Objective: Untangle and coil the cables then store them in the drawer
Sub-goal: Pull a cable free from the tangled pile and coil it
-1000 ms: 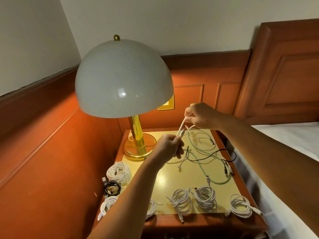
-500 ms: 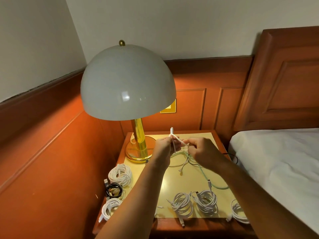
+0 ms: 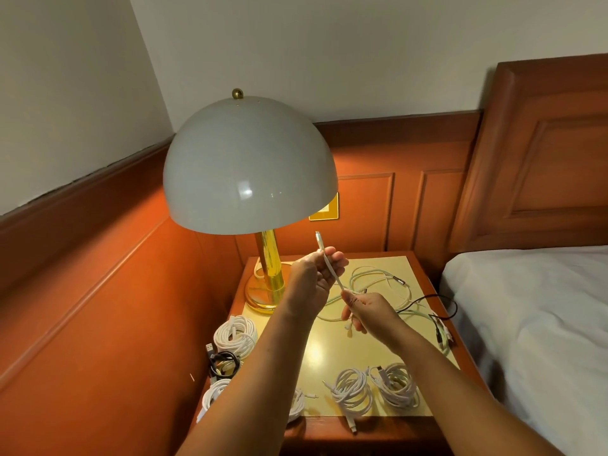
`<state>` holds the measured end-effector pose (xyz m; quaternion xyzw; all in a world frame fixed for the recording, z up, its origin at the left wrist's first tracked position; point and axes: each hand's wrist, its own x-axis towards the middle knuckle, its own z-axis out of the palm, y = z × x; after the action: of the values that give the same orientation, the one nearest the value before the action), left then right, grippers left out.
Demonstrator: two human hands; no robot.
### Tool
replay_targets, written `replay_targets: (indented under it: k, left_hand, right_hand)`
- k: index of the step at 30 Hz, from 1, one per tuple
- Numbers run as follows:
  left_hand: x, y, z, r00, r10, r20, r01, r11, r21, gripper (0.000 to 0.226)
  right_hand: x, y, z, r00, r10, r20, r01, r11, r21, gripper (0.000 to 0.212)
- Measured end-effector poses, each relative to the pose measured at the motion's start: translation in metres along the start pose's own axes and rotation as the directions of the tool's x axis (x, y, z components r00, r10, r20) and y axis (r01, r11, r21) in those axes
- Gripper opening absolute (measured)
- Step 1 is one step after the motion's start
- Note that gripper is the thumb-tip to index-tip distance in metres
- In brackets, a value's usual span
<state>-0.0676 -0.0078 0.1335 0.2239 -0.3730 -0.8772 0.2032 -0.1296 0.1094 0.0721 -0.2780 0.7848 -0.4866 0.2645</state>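
My left hand (image 3: 316, 274) pinches a white cable (image 3: 332, 271) near its plug end, which sticks up above the fingers. My right hand (image 3: 365, 312) grips the same cable lower down, a short taut stretch running between the two hands. Behind them a loose tangle of pale green, white and black cables (image 3: 388, 287) lies on the nightstand (image 3: 418, 264). Several coiled white cables sit along the front edge (image 3: 352, 391) and the left side (image 3: 235, 334), with a small black coil (image 3: 225, 362) among them. No drawer is visible.
A lamp with a white dome shade (image 3: 250, 166) and brass base (image 3: 266, 291) stands at the nightstand's back left. Wood panelling (image 3: 115, 307) closes the left and rear. A bed with a white sheet (image 3: 533, 324) borders the right.
My right hand came back from the far side of the table toward me, then slid lower along the cable. The left hand rose slightly, and the plug end now stands above it.
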Motion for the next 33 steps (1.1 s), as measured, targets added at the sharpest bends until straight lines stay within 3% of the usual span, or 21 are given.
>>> replay_targets:
  k: [3, 6, 8, 11, 13, 19, 24, 27, 33]
  left_hand:
    - [-0.005, 0.002, -0.004, 0.999, 0.015, 0.049, -0.017, 0.999, 0.035, 0.025]
    - [-0.004, 0.003, -0.007, 0.993, 0.039, 0.108, -0.05, 0.994, 0.097, 0.028]
    - [-0.004, 0.002, -0.009, 0.988, 0.052, 0.143, -0.077, 0.982, 0.17, 0.03]
    - [-0.004, 0.0, -0.013, 0.982, 0.073, 0.173, -0.118, 0.957, 0.264, 0.031]
    - [-0.003, 0.001, -0.015, 0.977, 0.089, 0.195, -0.149, 0.936, 0.319, 0.032]
    - [-0.006, 0.007, -0.016, 0.967, 0.067, 0.245, -0.183, 0.851, 0.491, 0.033]
    - [0.0, 0.007, -0.01, 0.972, 0.054, 0.228, -0.201, 0.692, 0.694, 0.03]
    - [0.004, 0.005, -0.007, 0.979, 0.023, 0.203, -0.174, 0.614, 0.77, 0.03]
    - [0.017, 0.0, -0.004, 0.988, 0.024, 0.155, -0.145, 0.522, 0.841, 0.029]
  right_hand:
    - [0.011, 0.001, -0.005, 0.992, 0.031, 0.12, -0.032, 0.999, 0.004, 0.03]
    - [0.019, 0.003, -0.01, 0.987, 0.046, 0.156, -0.043, 0.999, -0.024, 0.026]
    - [0.028, 0.0, -0.014, 0.997, 0.048, 0.056, -0.038, 0.986, -0.163, 0.026]
    - [0.044, -0.01, -0.023, 0.993, 0.003, -0.12, -0.056, 0.896, -0.441, 0.045]
    - [0.05, -0.021, -0.031, 0.985, -0.032, -0.171, -0.06, 0.859, -0.509, 0.051]
    - [0.072, -0.059, -0.06, 0.979, -0.204, -0.025, 0.159, 0.831, -0.533, 0.013]
    - [0.075, -0.088, -0.073, 0.928, -0.37, -0.047, 0.259, 0.73, -0.632, 0.011]
    - [0.074, -0.094, -0.08, 0.909, -0.405, -0.097, 0.239, 0.699, -0.674, 0.023]
    - [0.061, -0.1, -0.088, 0.869, -0.494, 0.018, 0.362, 0.612, -0.703, 0.013]
